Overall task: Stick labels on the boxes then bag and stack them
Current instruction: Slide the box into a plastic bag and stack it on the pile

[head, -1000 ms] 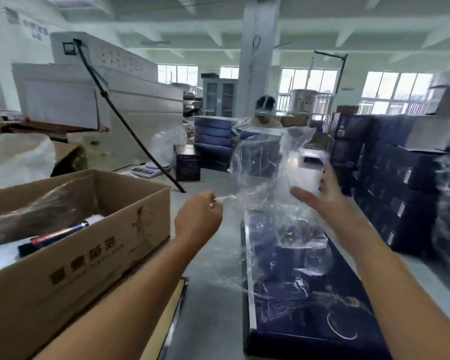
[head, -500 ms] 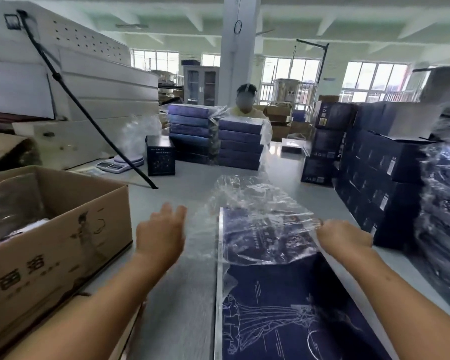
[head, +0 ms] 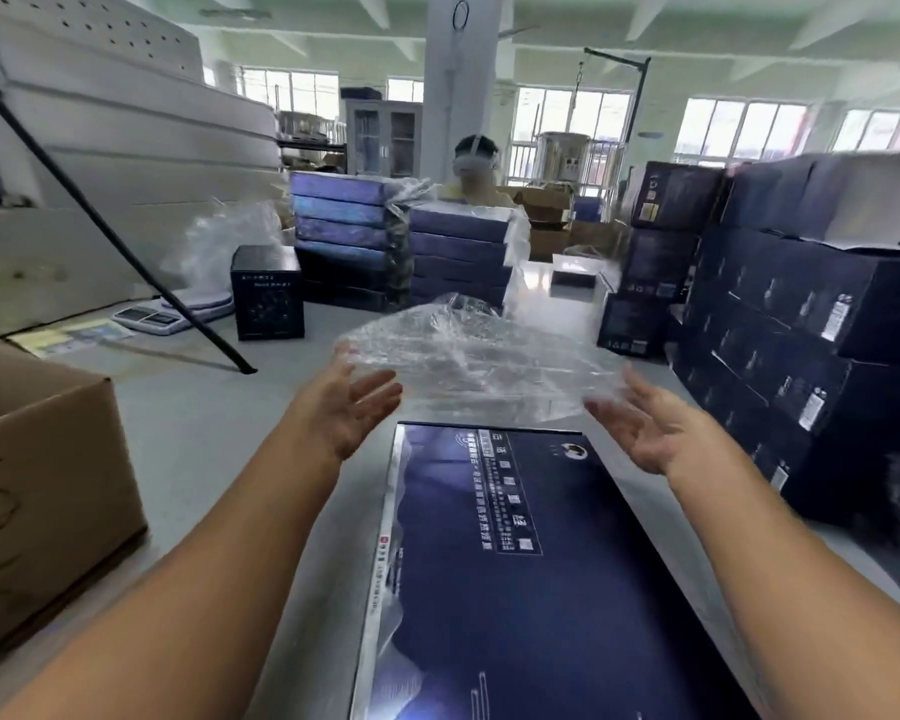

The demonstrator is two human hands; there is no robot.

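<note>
A long dark blue box (head: 515, 574) lies flat on the grey table in front of me, its far end near my hands. A clear plastic bag (head: 468, 361) spreads crumpled just beyond that end. My left hand (head: 349, 407) is open, palm turned inward, at the bag's left edge. My right hand (head: 640, 423) is open too, palm inward, at the bag's right edge. Both hands' fingertips touch or nearly touch the plastic; I cannot tell whether they bear it.
An open cardboard carton (head: 42, 485) stands at the left. Bagged blue boxes are stacked (head: 401, 241) at the far end of the table, with a small black box (head: 267, 293) and a scale (head: 149, 318) to their left. Dark cartons (head: 801, 324) are piled at the right. A person (head: 476, 171) sits behind the stacks.
The bag came down from held up in the air to the box's far end. My hands let go of it and opened, palms facing each other.
</note>
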